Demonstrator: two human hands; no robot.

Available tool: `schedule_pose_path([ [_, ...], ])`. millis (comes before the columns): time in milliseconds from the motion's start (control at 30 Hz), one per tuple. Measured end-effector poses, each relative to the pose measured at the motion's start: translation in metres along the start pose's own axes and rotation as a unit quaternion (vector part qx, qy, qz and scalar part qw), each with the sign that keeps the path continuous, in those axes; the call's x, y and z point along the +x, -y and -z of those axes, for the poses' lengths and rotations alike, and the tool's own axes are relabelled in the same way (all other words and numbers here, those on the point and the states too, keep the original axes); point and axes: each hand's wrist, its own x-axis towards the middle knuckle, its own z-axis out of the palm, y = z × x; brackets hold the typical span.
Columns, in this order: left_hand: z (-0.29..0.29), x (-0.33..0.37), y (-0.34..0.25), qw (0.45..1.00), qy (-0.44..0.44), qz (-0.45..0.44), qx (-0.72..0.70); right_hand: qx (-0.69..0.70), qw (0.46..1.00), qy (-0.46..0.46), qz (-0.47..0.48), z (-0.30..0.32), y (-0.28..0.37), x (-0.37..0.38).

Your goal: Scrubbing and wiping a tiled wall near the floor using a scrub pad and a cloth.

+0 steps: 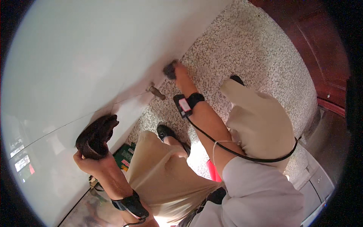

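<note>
My left hand (92,164), at the lower left, is closed around the lower end of a dark brown folded cloth (96,138). The cloth is held up close to the glossy white wall (94,56); whether it touches is hard to tell. My right hand (181,74) reaches far forward, its fingers closed on a dark grey bunched cloth (170,70). That cloth is at the foot of the wall, where it meets the speckled floor (234,45). Hand and cloth are blurred there. A tap (155,91) juts from the wall between my two hands.
At the right is a dark red door (321,49). A green box (124,157) with coloured labels stands by the wall below my left hand. Something red (213,171) shows between my legs. A black cable (211,138) runs from my right wrist strap.
</note>
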Motion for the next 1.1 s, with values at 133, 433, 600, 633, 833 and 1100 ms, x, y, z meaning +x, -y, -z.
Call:
schedule_pose_path([
  [133, -0.008, -0.008, 0.016, 1.000, -0.008, 0.015, 0.006, -0.425, 0.855, 0.134, 0.265, 0.001, -0.062, -0.020],
  [433, -0.007, -0.012, 0.007, 0.999, 0.004, 0.041, -0.005, 0.041, 0.993, 0.022, 0.113, 0.048, -0.037, 0.014],
  [600, 0.006, -0.003, -0.010, 1.000, -0.015, 0.000, 0.007, -0.534, 0.831, 0.139, 0.067, -0.021, -0.001, -0.031],
  [633, 0.004, -0.005, 0.000, 1.000, 0.002, 0.011, -0.003, -0.523, 0.833, 0.147, 0.108, -0.012, -0.019, -0.035],
  [833, 0.007, -0.001, -0.002, 1.000, 0.001, -0.018, -0.006, 0.102, 0.916, 0.200, -0.334, -0.076, 0.069, -0.120],
  [1100, -0.011, -0.005, 0.026, 0.996, 0.066, 0.032, -0.040, 0.068, 0.983, 0.120, 0.120, -0.095, -0.015, -0.124],
])
